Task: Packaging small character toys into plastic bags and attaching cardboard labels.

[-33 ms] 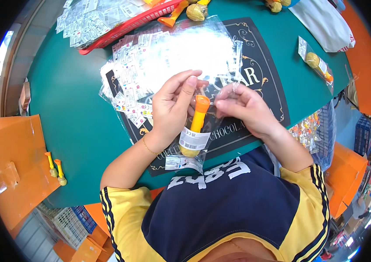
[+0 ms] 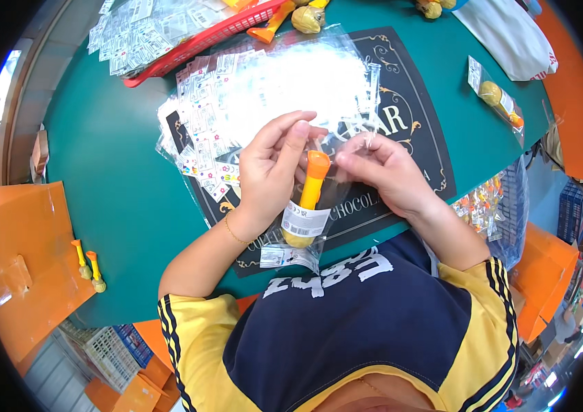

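A clear plastic bag (image 2: 325, 230) holds a toy with an orange-and-yellow stem (image 2: 312, 189) and a rounded golden-green end. A white barcode label (image 2: 305, 220) lies across it. The toy's flared orange tip points away from me. My left hand (image 2: 271, 168) is closed on the bag's far left edge, thumb against curled fingers. At the far right edge, my right hand (image 2: 389, 172) pinches the thin film between thumb and fingers. Beyond both hands, a glossy pile of flat clear bags (image 2: 291, 86) with printed header cards rests on a black patterned mat (image 2: 408, 82).
A red basket (image 2: 202, 40) full of flat bags stands far left, with loose toys (image 2: 308, 20) beside it. One bagged toy (image 2: 497, 99) lies at the right of the green table (image 2: 119, 151). Two toys (image 2: 88, 266) sit by the left edge. Bagged toys (image 2: 484, 202) fill a crate below right.
My right hand has shifted slightly left, closer to the toy's orange tip. My left hand and the bag stay almost where they were.
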A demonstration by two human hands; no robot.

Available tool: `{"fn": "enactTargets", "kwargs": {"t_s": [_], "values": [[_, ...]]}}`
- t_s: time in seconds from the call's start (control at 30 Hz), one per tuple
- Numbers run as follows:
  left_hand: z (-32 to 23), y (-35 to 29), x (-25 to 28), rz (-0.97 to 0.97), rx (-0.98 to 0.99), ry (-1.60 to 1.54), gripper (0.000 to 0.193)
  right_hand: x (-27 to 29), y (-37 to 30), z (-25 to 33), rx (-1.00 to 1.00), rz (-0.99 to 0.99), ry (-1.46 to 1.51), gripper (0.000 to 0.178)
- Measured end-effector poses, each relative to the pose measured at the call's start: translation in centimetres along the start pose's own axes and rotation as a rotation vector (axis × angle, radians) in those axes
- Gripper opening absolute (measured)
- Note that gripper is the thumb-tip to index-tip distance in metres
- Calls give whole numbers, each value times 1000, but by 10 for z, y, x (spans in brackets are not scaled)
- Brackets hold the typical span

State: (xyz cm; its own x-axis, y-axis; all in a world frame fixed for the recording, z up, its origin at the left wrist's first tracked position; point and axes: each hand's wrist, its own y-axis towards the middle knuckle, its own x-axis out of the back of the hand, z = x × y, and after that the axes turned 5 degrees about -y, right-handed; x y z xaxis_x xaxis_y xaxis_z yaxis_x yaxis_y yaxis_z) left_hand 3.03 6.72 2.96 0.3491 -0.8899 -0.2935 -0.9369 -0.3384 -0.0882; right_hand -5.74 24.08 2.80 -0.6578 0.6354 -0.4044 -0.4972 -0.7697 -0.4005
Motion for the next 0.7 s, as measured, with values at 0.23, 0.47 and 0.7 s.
{"fn": "enactTargets", "kwargs": {"t_s": [0.23,0.47,0.7], "values": [[1,1,4,-48,211,-73,23,0,6,-7,107,-15,56,9],[4,2,8,-79,76,-17,19,6,8,-10,192,-58,44,9],[1,9,17,3,146,-15,23,12,8,-4,174,-28,14,16]]}}
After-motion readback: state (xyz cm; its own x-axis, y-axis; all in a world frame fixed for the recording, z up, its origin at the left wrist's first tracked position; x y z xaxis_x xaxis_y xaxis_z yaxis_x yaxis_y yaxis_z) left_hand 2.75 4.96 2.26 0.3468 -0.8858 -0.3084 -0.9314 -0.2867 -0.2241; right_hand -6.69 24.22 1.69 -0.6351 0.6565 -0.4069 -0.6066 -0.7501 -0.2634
